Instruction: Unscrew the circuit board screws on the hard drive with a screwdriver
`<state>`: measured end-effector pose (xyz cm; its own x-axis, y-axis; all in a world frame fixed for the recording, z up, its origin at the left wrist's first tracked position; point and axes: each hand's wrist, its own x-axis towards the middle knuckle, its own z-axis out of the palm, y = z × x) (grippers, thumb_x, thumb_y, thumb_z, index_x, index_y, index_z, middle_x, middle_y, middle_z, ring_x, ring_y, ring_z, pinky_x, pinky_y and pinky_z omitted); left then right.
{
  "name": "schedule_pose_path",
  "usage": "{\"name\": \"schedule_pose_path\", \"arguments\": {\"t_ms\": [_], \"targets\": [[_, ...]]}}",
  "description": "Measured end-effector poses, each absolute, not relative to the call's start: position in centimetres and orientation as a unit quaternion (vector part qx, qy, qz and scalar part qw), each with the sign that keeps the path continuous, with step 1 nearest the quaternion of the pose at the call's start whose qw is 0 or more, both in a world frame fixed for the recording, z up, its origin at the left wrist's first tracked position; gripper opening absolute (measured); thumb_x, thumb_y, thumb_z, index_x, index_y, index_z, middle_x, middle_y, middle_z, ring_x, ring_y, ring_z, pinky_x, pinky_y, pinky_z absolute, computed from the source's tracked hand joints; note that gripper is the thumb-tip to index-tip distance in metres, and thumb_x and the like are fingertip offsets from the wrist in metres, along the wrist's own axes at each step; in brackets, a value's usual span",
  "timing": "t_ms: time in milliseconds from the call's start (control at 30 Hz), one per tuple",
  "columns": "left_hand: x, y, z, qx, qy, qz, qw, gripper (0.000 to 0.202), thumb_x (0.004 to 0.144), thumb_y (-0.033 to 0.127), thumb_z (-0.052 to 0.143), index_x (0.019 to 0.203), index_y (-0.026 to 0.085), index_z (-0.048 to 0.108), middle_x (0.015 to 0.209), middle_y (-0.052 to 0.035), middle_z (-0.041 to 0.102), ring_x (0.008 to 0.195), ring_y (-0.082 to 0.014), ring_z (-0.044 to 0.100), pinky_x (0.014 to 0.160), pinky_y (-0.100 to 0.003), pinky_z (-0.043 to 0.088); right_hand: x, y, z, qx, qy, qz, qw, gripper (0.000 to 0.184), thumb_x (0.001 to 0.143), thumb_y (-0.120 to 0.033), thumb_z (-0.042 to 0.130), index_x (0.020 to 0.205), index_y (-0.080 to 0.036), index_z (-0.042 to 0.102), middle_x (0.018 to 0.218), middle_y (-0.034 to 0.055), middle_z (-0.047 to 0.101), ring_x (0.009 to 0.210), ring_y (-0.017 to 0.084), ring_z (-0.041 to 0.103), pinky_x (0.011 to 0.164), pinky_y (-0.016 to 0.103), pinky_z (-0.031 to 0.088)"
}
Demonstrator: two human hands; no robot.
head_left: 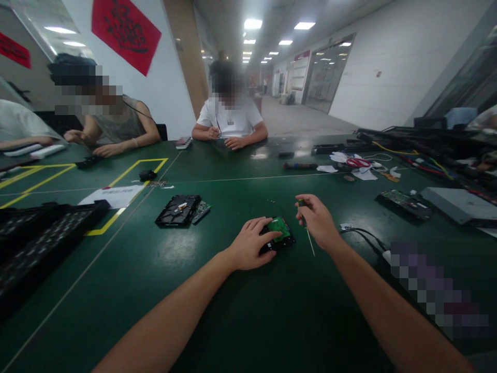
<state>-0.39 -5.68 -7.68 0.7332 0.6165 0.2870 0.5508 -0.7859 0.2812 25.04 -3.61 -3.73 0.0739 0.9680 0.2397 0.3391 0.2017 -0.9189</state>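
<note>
Under my left hand (252, 243) lies a hard drive (286, 241) with a green circuit board (278, 226) facing up. The thumb and fingers of that hand rest over its left side, spread apart, and cover part of it. To the right, my right hand (316, 220) is closed around the handle of a screwdriver (308, 235). Its thin shaft points down toward the table, apart from the drive. A few tiny screws (271, 201) lie just beyond the drive. Farther left sits another hard drive (177, 210), with a loose circuit board (202, 211) beside it.
Black trays (50, 233) stand at the left on the green table (217, 321). A grey box (462, 204), another drive (404, 204) and tangled cables (438, 163) occupy the right. Across the table sit a person in a white shirt (233, 116) and another person (124, 124).
</note>
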Motion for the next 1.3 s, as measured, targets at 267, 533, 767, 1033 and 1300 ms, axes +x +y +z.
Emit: {"name": "schedule_pose_path", "arguments": {"t_ms": [267,533,767,1033,1300], "targets": [[-0.4,-5.8,-7.5,0.926,0.319,0.180,0.087,0.063,0.091,0.046,0.071,0.151,0.034,0.056,0.166,-0.0113,0.038,0.152,-0.0411,0.037,0.121,-0.063,0.034,24.3,1.9,-5.6,-0.646,-0.622,0.339,0.286,0.020,0.083,-0.015,0.061,0.102,-0.018,0.068,0.070,0.0008,0.066,0.063,0.017,0.065,0.055,0.026,0.049],[-0.3,-5.8,-7.3,0.925,0.321,0.179,0.091,0.062,0.091,0.046,0.070,0.149,0.030,0.056,0.164,-0.0135,0.040,0.152,-0.0397,0.038,0.123,-0.061,0.033,21.6,7.8,-6.9,-0.639,-0.715,0.193,0.207,0.020,0.084,-0.023,0.077,0.103,-0.020,0.076,0.117,0.0076,0.077,0.110,0.023,0.068,0.100,0.031,0.048],[-0.3,-5.9,-7.2,0.919,0.329,0.193,0.099,0.064,0.090,0.045,0.071,0.149,0.027,0.052,0.164,-0.0154,0.039,0.151,-0.0386,0.040,0.122,-0.060,0.034,21.2,9.7,-7.7,-0.651,-0.730,0.137,0.157,0.012,0.090,-0.025,0.072,0.098,-0.018,0.079,0.113,0.0108,0.079,0.111,0.024,0.071,0.098,0.029,0.049],[-0.2,-5.8,-7.7,0.918,0.330,0.199,0.094,0.065,0.088,0.044,0.072,0.148,0.026,0.052,0.164,-0.0150,0.040,0.151,-0.0385,0.039,0.123,-0.059,0.034,21.2,9.6,-7.9,-0.666,-0.721,0.127,0.143,0.015,0.095,-0.025,0.068,0.099,-0.018,0.080,0.111,0.0132,0.080,0.109,0.025,0.073,0.092,0.028,0.050],[-0.1,-5.9,-7.8,0.915,0.335,0.205,0.095,0.071,0.089,0.043,0.070,0.153,0.024,0.046,0.162,-0.0166,0.042,0.150,-0.0386,0.041,0.123,-0.059,0.034,22.0,7.8,-6.5,-0.676,-0.700,0.142,0.180,0.010,0.092,-0.024,0.072,0.095,-0.018,0.080,0.103,0.0105,0.081,0.096,0.022,0.075,0.085,0.026,0.052]]}}
